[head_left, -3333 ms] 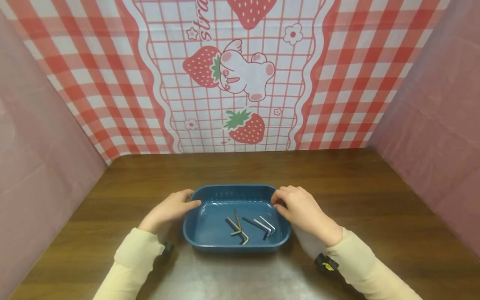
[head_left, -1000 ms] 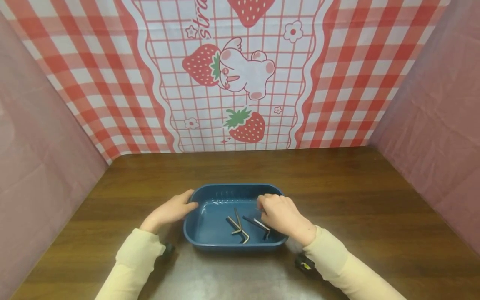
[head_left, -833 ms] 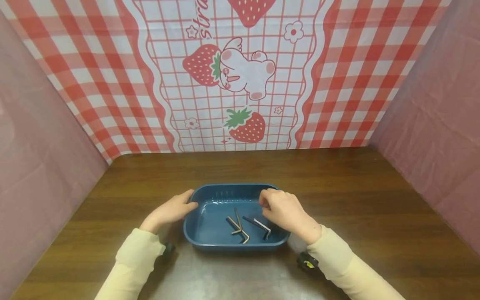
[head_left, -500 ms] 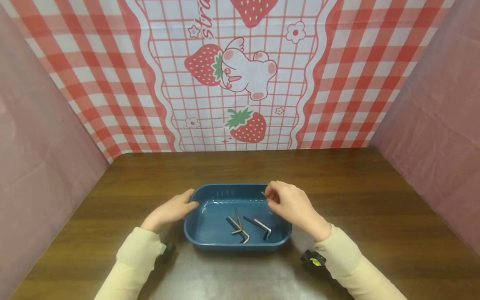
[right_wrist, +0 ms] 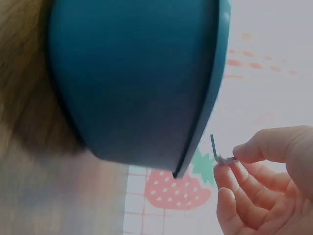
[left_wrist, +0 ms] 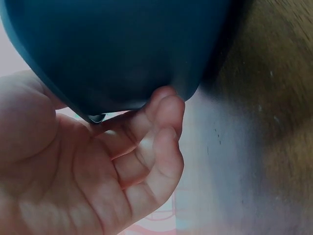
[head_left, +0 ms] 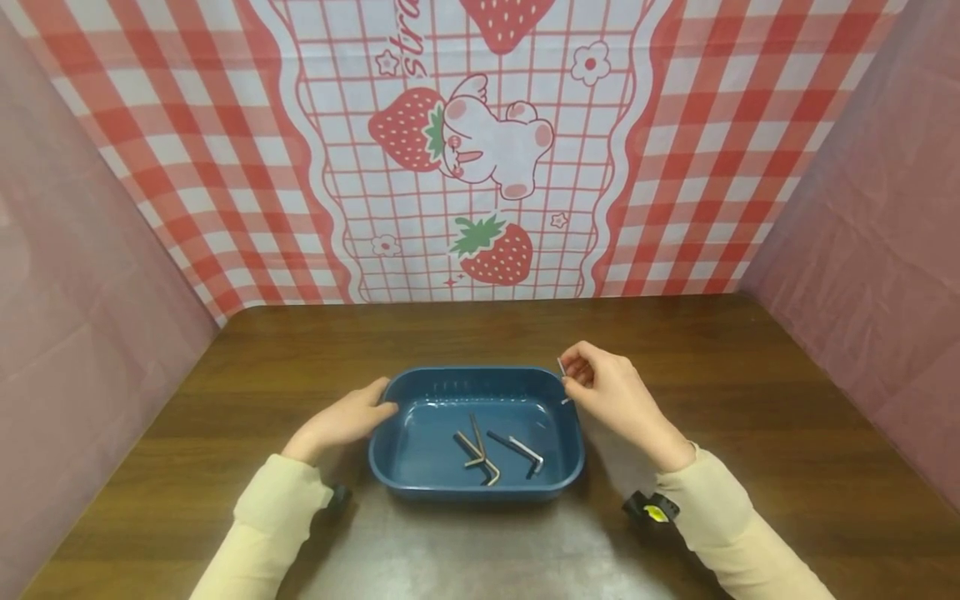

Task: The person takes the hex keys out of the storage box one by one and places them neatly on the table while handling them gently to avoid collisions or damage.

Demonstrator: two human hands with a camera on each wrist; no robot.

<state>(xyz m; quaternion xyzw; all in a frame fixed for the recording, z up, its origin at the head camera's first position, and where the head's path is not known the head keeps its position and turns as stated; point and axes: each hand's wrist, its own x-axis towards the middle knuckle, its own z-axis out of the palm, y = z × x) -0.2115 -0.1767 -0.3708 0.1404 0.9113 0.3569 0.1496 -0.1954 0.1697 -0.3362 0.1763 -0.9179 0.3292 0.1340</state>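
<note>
A blue tray (head_left: 476,493) stands on the table. My left hand (head_left: 341,423) holds its left end, thumb over the rim; in the left wrist view the curled fingers of the left hand (left_wrist: 122,166) are against the tray's outer wall (left_wrist: 117,54). My right hand (head_left: 618,404) is at the tray's back right corner and pinches a small L-shaped hex key (right_wrist: 213,146) between thumb and fingers, seen most plainly in the right wrist view. Several more hex keys lie in the tray: a brassy and dark group (head_left: 477,450) near the middle, and a silver one (head_left: 527,451) beside a black one (head_left: 504,442).
The brown wooden table (head_left: 300,350) reaches back to a red-and-white strawberry cloth (head_left: 480,150). Pink cloth walls (head_left: 862,225) stand on both sides. A black wrist camera (head_left: 651,507) is on the right wrist.
My right hand has picked a silver hex key out of the tray's right side and moved up and right with it to the tray's back right corner. My left hand stays on the tray.
</note>
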